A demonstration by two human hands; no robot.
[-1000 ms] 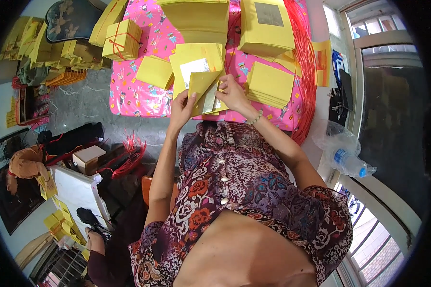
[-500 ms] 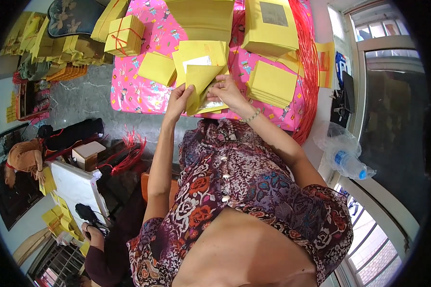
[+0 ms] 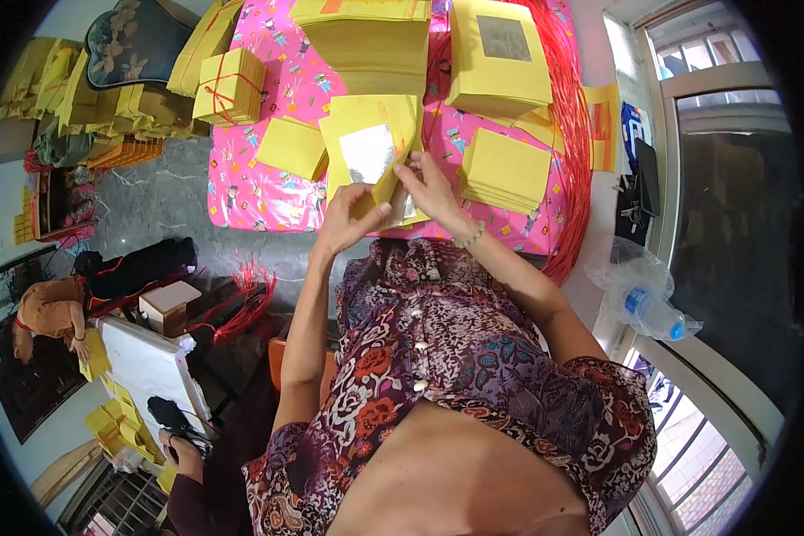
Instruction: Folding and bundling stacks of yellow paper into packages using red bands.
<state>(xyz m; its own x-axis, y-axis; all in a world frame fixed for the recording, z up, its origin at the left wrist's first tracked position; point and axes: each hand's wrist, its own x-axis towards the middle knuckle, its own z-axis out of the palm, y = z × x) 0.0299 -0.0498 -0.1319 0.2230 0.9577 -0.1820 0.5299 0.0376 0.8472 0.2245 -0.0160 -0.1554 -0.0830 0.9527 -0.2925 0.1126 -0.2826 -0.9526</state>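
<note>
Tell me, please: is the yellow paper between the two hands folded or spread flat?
Bent over, not spread flat: the yellow paper rises in a curl beside the silvery patch.

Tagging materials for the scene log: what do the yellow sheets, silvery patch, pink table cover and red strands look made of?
Yellow sheets: matte paper, probably; they bend softly and stack in thin layers.
Silvery patch: likely metallic foil; it glares white.
Pink table cover: glossy, probably plastic film, given bright highlights and creases.
Red strands: shiny, perhaps plastic; fibre unclear.
</note>
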